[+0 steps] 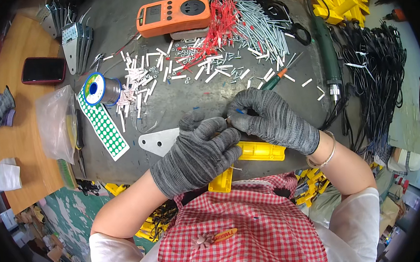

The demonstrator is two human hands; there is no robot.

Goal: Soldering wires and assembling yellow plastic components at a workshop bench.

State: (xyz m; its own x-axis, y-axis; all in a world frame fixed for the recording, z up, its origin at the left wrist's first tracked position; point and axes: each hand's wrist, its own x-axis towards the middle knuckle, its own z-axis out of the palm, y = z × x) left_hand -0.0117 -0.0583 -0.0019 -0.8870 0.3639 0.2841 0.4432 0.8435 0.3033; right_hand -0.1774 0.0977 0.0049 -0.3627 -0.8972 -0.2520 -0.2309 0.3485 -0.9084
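Observation:
My left hand [197,154], in a grey knitted glove, curls over the wide end of a flat metal plate [153,142] with holes; what its fingers hold is hidden. Opposite it, my right hand [270,119], gloved alike, is closed in a pinch, its fingertips meeting the left hand's. Whatever is pinched is too small to make out; a blue bit [239,111] shows by those fingers. A yellow plastic housing [265,151] lies open side up under the hands, and another yellow part [221,182] sticks out below the left hand at the table's near edge.
White sleeves [140,77], red leads [222,20] and long screws [263,27] cover the far table, before an orange meter [174,16]. A solder spool [101,90] and green-dotted sheet [103,128] lie left. A screwdriver [275,79], electric driver [328,54] and black cables [373,66] lie right.

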